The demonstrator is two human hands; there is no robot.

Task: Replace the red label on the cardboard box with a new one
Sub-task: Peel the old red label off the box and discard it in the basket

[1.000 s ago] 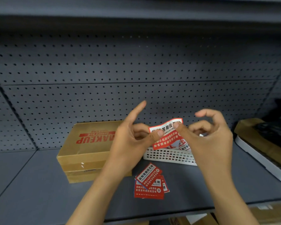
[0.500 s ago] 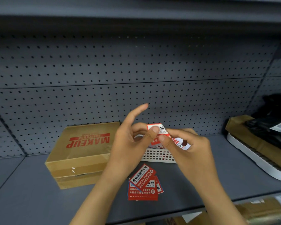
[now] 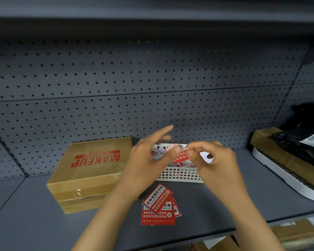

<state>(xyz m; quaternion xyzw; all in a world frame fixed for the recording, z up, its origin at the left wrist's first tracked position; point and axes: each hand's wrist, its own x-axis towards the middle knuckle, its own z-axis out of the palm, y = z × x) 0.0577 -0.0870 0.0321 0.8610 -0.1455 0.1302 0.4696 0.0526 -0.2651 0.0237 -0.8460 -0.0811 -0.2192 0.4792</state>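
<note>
While our fingers blur a little, we read the scene so:

Label in hand: a small red and white paper label [image 3: 179, 156] sits at the centre of the frame, above the white perforated plastic basket [image 3: 179, 175]; its long axis runs from upper left to lower right, printed face toward us.

Left hand [image 3: 149, 165]: thumb and a finger pinch the label's upper left end, the index finger pointing up and free.

Right hand [image 3: 214, 160]: fingertips closed on the label's right part; we cannot tell whether backing is being peeled.

Cardboard box: the flat brown cardboard box [image 3: 91, 171] printed MAKEUP in red lies left of centre on the grey metal shelf [image 3: 34, 220], the print upside down to us, the long side running left to right; we see no red label on it.

Spare labels: a loose stack of red labels [image 3: 159, 207] lies low in the centre, fanned, just in front of the basket.

Around: a grey pegboard wall [image 3: 152, 78] behind; a white tray with brown and black packages [image 3: 288, 165] at far right, well apart.

Obstruction: our left wrist covers the box's right corner.
</note>
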